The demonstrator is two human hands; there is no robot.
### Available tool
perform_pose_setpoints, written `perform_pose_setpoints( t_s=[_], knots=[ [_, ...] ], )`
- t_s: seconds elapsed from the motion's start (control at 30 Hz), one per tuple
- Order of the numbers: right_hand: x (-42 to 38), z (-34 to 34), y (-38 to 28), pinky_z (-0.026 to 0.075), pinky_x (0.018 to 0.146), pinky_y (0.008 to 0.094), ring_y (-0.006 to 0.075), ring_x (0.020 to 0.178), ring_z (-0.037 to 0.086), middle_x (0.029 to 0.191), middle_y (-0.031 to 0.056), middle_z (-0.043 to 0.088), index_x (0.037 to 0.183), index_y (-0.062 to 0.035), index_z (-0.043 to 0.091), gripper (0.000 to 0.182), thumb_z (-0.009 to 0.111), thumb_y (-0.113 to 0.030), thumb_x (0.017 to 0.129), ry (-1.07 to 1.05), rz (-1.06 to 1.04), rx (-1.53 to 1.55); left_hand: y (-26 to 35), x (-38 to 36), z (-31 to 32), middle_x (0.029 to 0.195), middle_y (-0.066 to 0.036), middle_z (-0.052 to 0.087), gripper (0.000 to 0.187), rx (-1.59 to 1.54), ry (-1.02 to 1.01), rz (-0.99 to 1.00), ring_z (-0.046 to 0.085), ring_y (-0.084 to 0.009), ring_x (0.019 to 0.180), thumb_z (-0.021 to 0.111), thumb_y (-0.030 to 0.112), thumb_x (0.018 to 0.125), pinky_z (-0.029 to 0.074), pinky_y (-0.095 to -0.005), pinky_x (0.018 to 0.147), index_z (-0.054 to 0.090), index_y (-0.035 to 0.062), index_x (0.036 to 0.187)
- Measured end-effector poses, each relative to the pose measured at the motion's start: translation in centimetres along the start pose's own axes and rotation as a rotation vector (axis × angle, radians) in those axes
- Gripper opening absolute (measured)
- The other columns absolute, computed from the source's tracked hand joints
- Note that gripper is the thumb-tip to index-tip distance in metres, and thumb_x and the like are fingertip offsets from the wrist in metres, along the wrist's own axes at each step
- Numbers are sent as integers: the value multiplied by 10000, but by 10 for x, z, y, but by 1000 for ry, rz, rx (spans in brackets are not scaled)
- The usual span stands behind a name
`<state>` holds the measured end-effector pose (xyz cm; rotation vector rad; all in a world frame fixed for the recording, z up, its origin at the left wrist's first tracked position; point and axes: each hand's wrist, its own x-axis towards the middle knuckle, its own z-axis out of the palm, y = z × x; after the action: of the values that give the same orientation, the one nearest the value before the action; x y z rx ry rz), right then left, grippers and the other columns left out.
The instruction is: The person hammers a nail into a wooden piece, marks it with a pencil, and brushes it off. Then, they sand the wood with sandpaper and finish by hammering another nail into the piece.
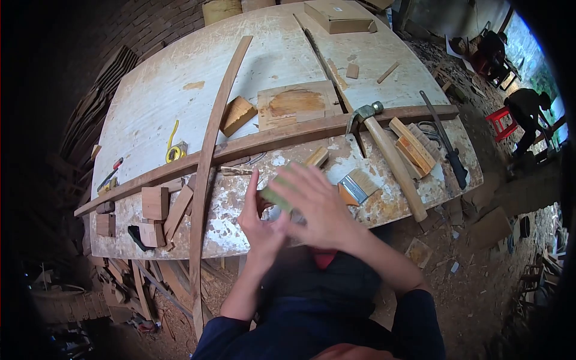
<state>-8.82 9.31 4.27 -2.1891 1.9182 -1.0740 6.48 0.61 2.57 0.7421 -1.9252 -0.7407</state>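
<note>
My left hand (263, 225) is cupped in front of the bench's near edge, one finger pointing up. Blurred by motion, my right hand (321, 207) lies across it with its fingers stretched over a greenish flat piece (277, 195). That piece sits between the two hands, mostly covered, and I cannot tell what it is. Just beyond the fingers lies a short wood block (316, 157). To the right of my right hand rests a paintbrush (358, 186) with pale bristles, and past it a claw hammer (387, 156) slants toward the near edge.
A long wooden strip (219, 114) crosses a long beam (270, 138) on the worn bench (156, 84). At left are wood blocks (155, 203) and a tape measure (176, 152). A cardboard box (339, 17) stands at the back. Another person (528, 114) bends near a red stool (501, 124).
</note>
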Motion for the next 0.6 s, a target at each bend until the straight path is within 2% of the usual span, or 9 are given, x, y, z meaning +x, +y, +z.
perform_pose_setpoints(
  t_s=[0.07, 0.1, 0.2, 0.23, 0.33, 0.37, 0.47, 0.5, 0.6],
  knots=[
    [0, 4, 33, 283, 1303, 637, 457, 1580, 405, 1633, 240, 516, 1562, -55, 583, 845, 570, -715, 1035, 47, 141, -61, 2, -6, 5, 963, -139, 782, 975, -171, 30, -123, 779, -184, 900, 861, -8, 862, 637, -336, 888, 356, -41, 1695],
    [1, 6, 41, 274, 1307, 642, 441, 1599, 388, 1653, 230, 503, 1578, -68, 573, 870, 541, -750, 1039, 70, 208, -90, 0, -6, 7, 954, -132, 777, 1000, -179, 25, -94, 775, -176, 895, 854, -29, 864, 636, -331, 877, 317, -51, 1707],
    [-1, -1, -25, 308, 1297, 608, 477, 1536, 447, 1596, 252, 544, 1523, -28, 610, 757, 656, -596, 1026, 59, -1, 35, 6, -4, -5, 940, -119, 767, 1003, -27, -52, -108, 767, -168, 882, 859, -25, 867, 636, -324, 874, 313, -54, 1708],
    [-1, -4, -18, 306, 1295, 610, 480, 1534, 444, 1598, 254, 542, 1528, -25, 605, 755, 659, -589, 1028, 24, -4, 53, 6, -2, -1, 935, -114, 764, 999, -76, -30, -110, 764, -166, 878, 856, -23, 865, 636, -323, 874, 320, -51, 1707],
    [3, -2, 45, 299, 1294, 625, 483, 1548, 428, 1612, 258, 526, 1567, -35, 573, 794, 639, -622, 1036, 116, 230, -57, 4, -5, 6, 927, -103, 755, 989, -179, 5, -110, 756, -160, 869, 850, -18, 858, 637, -320, 875, 340, -41, 1705],
    [-3, 3, 32, 286, 1296, 640, 487, 1562, 411, 1628, 269, 508, 1593, -40, 545, 820, 602, -651, 1047, 107, 268, -115, 1, -5, 7, 928, -101, 753, 987, -188, 0, -91, 754, -158, 867, 848, -16, 856, 637, -320, 876, 344, -40, 1704],
    [-9, -12, -36, 264, 1301, 649, 500, 1560, 407, 1649, 285, 481, 1605, -30, 526, 795, 575, -621, 1075, 29, 107, 51, 3, 1, 4, 940, -100, 753, 985, -206, -7, -94, 751, -153, 869, 849, -12, 855, 637, -317, 873, 349, -36, 1704],
    [-9, -8, -14, 257, 1302, 654, 511, 1561, 401, 1661, 289, 465, 1615, -30, 517, 800, 550, -629, 1086, 13, 105, 26, 4, 3, 4, 946, -100, 753, 986, -214, -9, -101, 750, -151, 872, 850, -10, 855, 637, -315, 870, 349, -35, 1704],
    [-6, 2, 41, 262, 1302, 653, 519, 1559, 397, 1664, 287, 462, 1632, -42, 501, 785, 538, -615, 1097, 100, 362, -50, 6, 2, 12, 954, -98, 752, 979, -189, 13, -90, 742, -144, 875, 859, -13, 855, 636, -308, 859, 365, -28, 1700]
  ],
)
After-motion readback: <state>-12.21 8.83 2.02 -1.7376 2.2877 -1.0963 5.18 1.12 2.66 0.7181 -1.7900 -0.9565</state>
